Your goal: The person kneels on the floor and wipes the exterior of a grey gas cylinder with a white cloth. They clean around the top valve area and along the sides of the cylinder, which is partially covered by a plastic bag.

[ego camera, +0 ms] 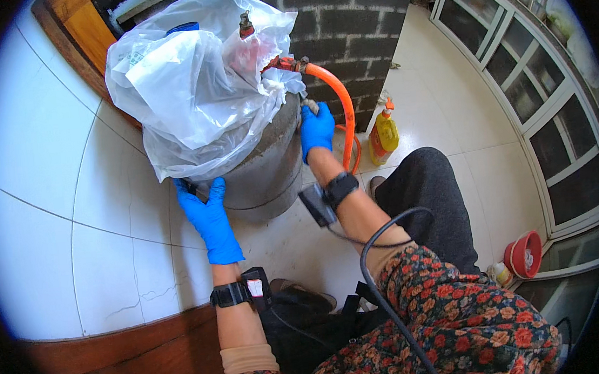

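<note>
A grey metal gas cylinder [267, 176] stands against the wall, its top draped with a clear plastic bag [182, 101]. A red valve fitting [282, 63] pokes through the torn bag, and an orange hose [342, 96] is clamped to it. My right hand [317, 130], in a blue glove, is closed around a piece of rope [310, 105] at the cylinder's right side. At its lower left, my gloved left hand [208, 220] grips a dark part under the bag's edge. The left fingertips are partly hidden.
A yellow pump bottle [383, 137] stands on the tiled floor beside the hose. Behind the cylinder is a dark block-patterned wall [340, 31]. Glass-fronted cabinets [522, 95] line the right side, with a red bucket [528, 258] near them. A wooden panel [134, 363] lies at lower left.
</note>
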Tool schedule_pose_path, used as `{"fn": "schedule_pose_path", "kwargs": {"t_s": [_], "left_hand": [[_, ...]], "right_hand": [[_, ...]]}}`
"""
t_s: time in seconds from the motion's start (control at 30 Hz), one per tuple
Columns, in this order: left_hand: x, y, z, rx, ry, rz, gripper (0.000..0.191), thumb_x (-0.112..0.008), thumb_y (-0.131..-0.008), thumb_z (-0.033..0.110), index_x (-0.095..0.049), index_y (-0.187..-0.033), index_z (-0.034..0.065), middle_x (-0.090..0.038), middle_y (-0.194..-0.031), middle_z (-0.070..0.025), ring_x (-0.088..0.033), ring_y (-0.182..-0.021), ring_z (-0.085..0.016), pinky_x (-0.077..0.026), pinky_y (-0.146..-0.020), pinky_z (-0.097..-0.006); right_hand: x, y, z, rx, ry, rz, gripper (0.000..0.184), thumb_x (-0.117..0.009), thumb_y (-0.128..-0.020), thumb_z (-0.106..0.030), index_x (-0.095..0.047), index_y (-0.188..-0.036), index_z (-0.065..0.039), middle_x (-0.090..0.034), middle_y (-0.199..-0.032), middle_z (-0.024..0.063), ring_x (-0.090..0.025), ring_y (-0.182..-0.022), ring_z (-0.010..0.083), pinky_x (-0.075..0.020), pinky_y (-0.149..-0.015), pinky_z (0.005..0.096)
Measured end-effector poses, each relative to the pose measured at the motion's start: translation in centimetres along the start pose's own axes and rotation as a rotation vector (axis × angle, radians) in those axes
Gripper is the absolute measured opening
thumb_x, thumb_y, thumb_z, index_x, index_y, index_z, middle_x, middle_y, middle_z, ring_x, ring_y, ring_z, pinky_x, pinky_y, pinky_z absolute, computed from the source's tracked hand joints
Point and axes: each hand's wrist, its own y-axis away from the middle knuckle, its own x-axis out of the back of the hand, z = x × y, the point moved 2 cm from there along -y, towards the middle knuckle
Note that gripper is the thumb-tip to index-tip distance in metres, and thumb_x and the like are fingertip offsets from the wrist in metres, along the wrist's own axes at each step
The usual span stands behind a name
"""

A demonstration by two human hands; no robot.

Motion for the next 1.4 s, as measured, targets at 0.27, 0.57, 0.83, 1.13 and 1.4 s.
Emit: {"fn": "schedule_pose_path", "kwargs": {"t_s": [0.27, 0.57, 0.83, 1.13, 1.4], "left_hand": [[0.1, 0.3, 0.0, 0.034, -0.009, -0.011, 0.084, -0.078, -0.073, 0.015, -0.031, -0.14, -0.0029, -0.04, -0.139, -0.0197, -0.038, -0.128, -0.029, -0.027, -0.108, -0.0392], [-0.1, 0.1, 0.2, 0.012, -0.017, -0.003, 0.08, -0.076, -0.076, 0.014, -0.031, -0.14, -0.0032, -0.038, -0.14, -0.0196, -0.037, -0.129, -0.03, -0.025, -0.109, -0.0394], [0.3, 0.0, -0.5, 0.072, -0.053, -0.043, 0.073, -0.07, -0.082, 0.017, -0.03, -0.141, -0.0006, -0.035, -0.142, -0.0184, -0.036, -0.129, -0.03, -0.03, -0.108, -0.0388], [0.1, 0.0, -0.1, 0.006, 0.022, -0.025, 0.081, -0.077, -0.075, 0.014, -0.032, -0.14, -0.0034, -0.041, -0.138, -0.0201, -0.039, -0.127, -0.03, -0.027, -0.108, -0.0394], [-0.1, 0.5, -0.4, 0.027, 0.027, -0.011, 0.08, -0.076, -0.077, 0.016, -0.031, -0.14, -0.0031, -0.039, -0.139, -0.0194, -0.037, -0.128, -0.029, -0.026, -0.108, -0.0395]], "right_hand": [[0.4, 5.6, -2.1, -0.024, 0.15, -0.106, 0.019, -0.057, -0.092, -0.017, -0.048, -0.085, -0.002, -0.052, -0.069, 0.0056, -0.048, -0.064, 0.0139, -0.0419, -0.059, 0.031], [-0.1, 2.5, -2.0, 0.041, 0.074, -0.048, 0.013, -0.057, -0.092, -0.01, -0.052, -0.083, -0.003, -0.051, -0.07, -0.0002, -0.047, -0.063, 0.0077, -0.0408, -0.057, 0.025], [0.1, 9.3, -4.7, 0.587, 0.331, -0.158, 0.007, -0.058, -0.086, -0.007, -0.054, -0.086, -0.002, -0.053, -0.079, 0.0149, -0.054, -0.073, 0.0304, -0.0438, -0.066, 0.0368], [-0.5, 0.8, -1.9, 0.113, -0.005, -0.006, 0.008, -0.058, -0.089, -0.008, -0.053, -0.084, -0.004, -0.051, -0.072, 0.0003, -0.047, -0.065, 0.0088, -0.0405, -0.057, 0.0277], [0.1, 4.3, -0.8, 0.19, 0.119, -0.026, 0.011, -0.054, -0.09, -0.009, -0.049, -0.084, -0.001, -0.048, -0.072, 0.0105, -0.048, -0.067, 0.02, -0.0416, -0.064, 0.0343]]}}
